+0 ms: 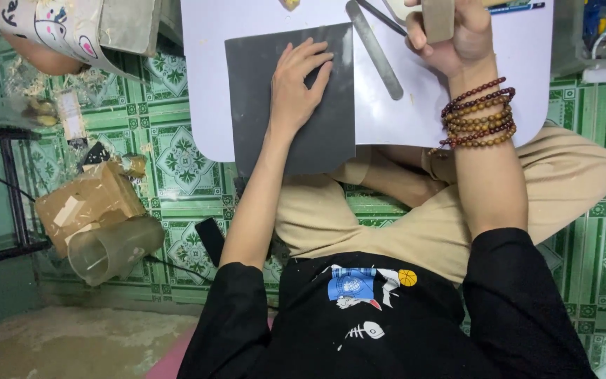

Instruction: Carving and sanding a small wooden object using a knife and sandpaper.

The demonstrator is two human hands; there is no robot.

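Note:
My left hand lies flat, fingers spread, on a dark grey sheet of sandpaper that rests on a low white table. My right hand, with several strings of wooden beads around the wrist, is closed around a small tan rectangular block held upright above the table's far side. A long grey flat file lies on the table between the two hands, with a thin dark rod beside it.
I sit cross-legged on a green patterned tile floor. At the left lie a cardboard box, a clear plastic cup on its side, a small bottle and wood shavings. A black metal frame stands at the far left.

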